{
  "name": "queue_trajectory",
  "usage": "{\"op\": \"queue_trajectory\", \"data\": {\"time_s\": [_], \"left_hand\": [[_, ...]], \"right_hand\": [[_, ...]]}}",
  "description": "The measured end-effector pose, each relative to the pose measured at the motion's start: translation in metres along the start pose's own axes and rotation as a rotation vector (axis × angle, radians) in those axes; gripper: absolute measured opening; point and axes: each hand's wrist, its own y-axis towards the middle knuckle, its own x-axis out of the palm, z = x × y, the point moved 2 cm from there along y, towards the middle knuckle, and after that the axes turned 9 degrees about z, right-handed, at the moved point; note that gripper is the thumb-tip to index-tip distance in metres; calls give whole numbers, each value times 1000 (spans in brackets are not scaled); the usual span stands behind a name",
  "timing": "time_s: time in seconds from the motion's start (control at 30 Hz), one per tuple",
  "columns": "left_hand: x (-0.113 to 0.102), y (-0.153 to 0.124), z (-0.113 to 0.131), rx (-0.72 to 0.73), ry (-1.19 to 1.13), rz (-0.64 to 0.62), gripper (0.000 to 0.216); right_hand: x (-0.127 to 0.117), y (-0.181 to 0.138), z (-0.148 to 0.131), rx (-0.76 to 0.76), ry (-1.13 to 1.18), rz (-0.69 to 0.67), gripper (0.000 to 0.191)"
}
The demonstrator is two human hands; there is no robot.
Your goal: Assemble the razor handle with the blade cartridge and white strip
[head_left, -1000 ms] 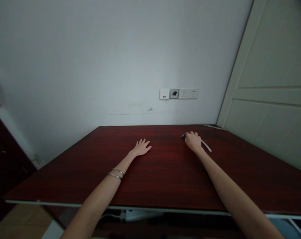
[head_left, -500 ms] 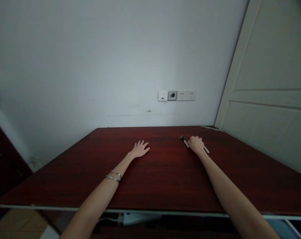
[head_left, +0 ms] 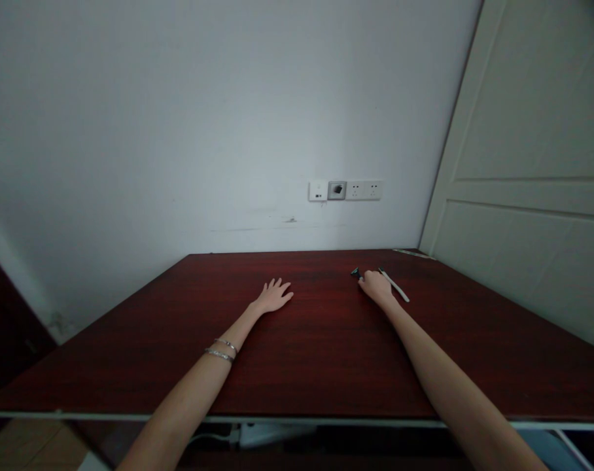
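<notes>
My left hand (head_left: 273,296) lies flat on the dark red tabletop (head_left: 321,353) with its fingers spread, holding nothing. Farther right, my right hand (head_left: 375,286) is closed over the handle of a razor, whose dark head (head_left: 356,273) sticks out past the fingers to the left. Most of that handle is hidden beneath the hand. Just right of the right hand lies a slim white stick with a dark tip (head_left: 396,286), perhaps a toothbrush, slanting toward me; its kind is too small to make out.
Behind the table stands a white wall with a row of sockets and switches (head_left: 346,190). A pale panelled door (head_left: 527,190) borders the right side. A thin pale strip (head_left: 415,254) lies at the far right corner. Under the table's front edge are a white device (head_left: 272,433) and a cable.
My right hand has shifted left, off the slim white stick and onto the razor's handle. The stick now shows along its length. My left hand stays in place.
</notes>
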Motion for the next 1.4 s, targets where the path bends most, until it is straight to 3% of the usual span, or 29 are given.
{"op": "queue_trajectory", "data": {"time_s": [0.33,0.47,0.57,0.7,0.83,0.93,1.17,1.3,1.4], "left_hand": [[-1,0,2,-19,-51,29,63],[-6,3,6,-68,-154,132,50],[-15,11,13,-52,-339,257,33],[-27,24,30,-111,-656,349,20],[-34,35,56,-298,-1127,211,29],[-40,41,75,-319,-1309,201,34],[-44,51,89,-312,-1206,361,30],[-47,53,82,-284,-1046,443,28],[-52,54,68,-266,-866,404,30]], "right_hand": [[1,-3,-5,-13,30,-6,29],[2,-1,-8,-14,100,41,28],[-2,2,-17,-23,299,118,29],[-17,2,-44,-66,597,329,34],[-36,-9,-81,-199,730,479,33],[-46,-21,-105,-312,730,453,28],[-56,-33,-127,-408,675,389,23],[-57,-38,-129,-494,695,344,22],[-61,-39,-120,-576,700,309,30]]}}
